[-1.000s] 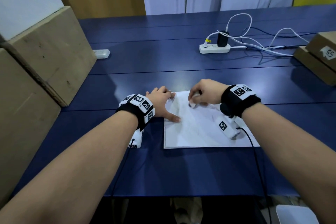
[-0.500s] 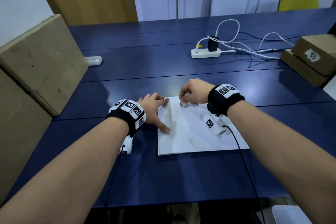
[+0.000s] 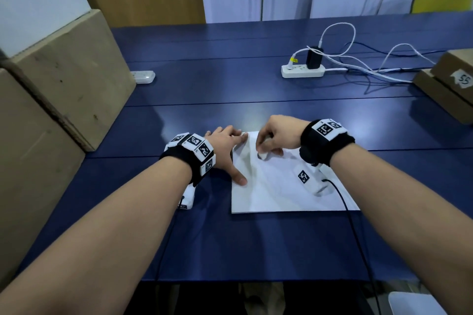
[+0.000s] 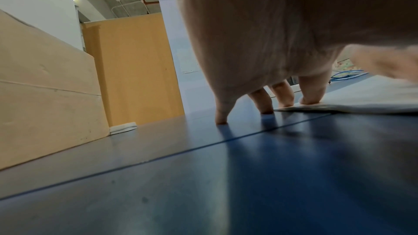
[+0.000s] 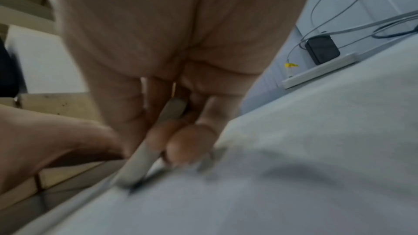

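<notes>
left hand (image 3: 225, 147) is spread out flat, fingers straight and gripping nothing, with the big cardboard boxes (image 3: 71, 77) well off to its left against the wall and a small white device (image 3: 143, 77) lying just beside the far box. in the left wrist view my outer fingertips press the blue table (image 3: 230, 245), while one fingertip (image 4: 311, 94) comes down on the far left corner of the sheet of white paper (image 3: 281, 194). from the head view my thumb rests on the paper's left edge, so that hand pins the sheet. the paper lies flat on the table in front of me, between my two forearms. my right hand (image 3: 277, 135) hovers low over the paper's far part, fingers curled in, pinching a small white stick (image 5: 144, 153) between thumb and fingertips. its lower end touches the paper. that view is blurred, so i cannot tell what kind of stick it is. farther back and to the right a white power strip (image 3: 302, 71) sits on the table with a black charger (image 3: 313, 58) plugged in and white cables trailing right toward a brown box (image 3: 450, 79) at the table's edge.
</notes>
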{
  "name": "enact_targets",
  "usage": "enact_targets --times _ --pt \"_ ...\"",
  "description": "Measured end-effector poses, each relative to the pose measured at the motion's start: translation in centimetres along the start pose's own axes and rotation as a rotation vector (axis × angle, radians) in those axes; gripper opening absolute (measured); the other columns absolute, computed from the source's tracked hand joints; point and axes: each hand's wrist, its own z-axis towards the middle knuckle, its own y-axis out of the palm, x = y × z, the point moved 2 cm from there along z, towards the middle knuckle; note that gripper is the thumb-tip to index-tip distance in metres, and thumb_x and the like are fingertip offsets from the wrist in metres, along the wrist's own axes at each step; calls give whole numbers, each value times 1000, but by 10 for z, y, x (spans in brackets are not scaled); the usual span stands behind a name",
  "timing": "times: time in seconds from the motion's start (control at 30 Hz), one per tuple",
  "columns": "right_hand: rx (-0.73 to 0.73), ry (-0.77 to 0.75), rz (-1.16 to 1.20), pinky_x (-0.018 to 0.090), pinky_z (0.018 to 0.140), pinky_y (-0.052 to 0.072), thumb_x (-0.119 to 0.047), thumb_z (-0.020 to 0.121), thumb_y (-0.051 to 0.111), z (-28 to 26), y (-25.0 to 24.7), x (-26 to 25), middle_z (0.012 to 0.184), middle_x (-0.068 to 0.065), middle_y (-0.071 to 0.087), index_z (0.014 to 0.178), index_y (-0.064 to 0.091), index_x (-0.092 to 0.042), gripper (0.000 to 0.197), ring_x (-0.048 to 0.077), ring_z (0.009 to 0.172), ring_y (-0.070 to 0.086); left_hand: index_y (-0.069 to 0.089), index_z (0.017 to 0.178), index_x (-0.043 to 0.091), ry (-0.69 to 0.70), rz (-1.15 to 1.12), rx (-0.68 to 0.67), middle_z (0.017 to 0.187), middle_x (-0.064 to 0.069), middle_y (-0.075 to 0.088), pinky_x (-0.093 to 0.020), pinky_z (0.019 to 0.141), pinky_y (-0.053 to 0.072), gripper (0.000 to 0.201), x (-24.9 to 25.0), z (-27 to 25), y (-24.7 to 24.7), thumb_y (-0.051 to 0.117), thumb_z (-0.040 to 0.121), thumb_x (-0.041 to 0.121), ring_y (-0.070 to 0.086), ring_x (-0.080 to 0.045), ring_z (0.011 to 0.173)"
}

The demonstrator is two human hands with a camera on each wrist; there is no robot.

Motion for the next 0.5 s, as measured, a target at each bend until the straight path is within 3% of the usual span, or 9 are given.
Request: enact_targets --times 0.07,0.13,0.23,0.3,0.43,0.5 --pt "149 38 1 20 62 53 -18 86 65 5 -4 4 45 -18 62 92 74 -15 11 19 58 68 16 158 29 6 -1 7 155 4 24 -51 118 20 134 0 1 1 82 51 74 25 -25 139" --pt "173 54 17 25 69 56 -18 86 64 5 -6 7 46 -18 62 92 74 -16 11 18 58 68 14 158 27 8 -5 16 157 5 23 -51 118 18 137 -2 0 1 81 50 76 25 -25 140" --pt "-70 5 60 23 66 51 -17 84 71 -2 2 1 49 -13 65 92 76 -15 10 12 49 60 11 159 26 16 -16 23 162 7 17 -53 119 15 138 -7 -1 6 78 50 79 23 -25 144" --pt "-123 -14 88 24 64 49 -16 84 73 -5 6 -2 48 -10 64 93 76 -12 11 11 46 55 9 159 26 24 -21 13 164 8 12 -55 119 14 138 -8 -1 8 77 51 80 20 -25 147" --pt "228 55 36 34 64 60 -20 87 67 10 0 10 48 -2 62 87 74 -17 8 12 36 53 7 159 25 13 -36 -5 166 11 6 -60 119 8 136 -6 -4 6 78 55 76 8 -22 151" --pt "238 61 33 31 63 59 -21 87 66 12 -3 13 48 0 62 84 73 -18 8 12 36 54 5 159 26 -1 -48 -23 166 14 1 -69 115 4 136 -5 -6 6 78 56 75 -2 -20 153"
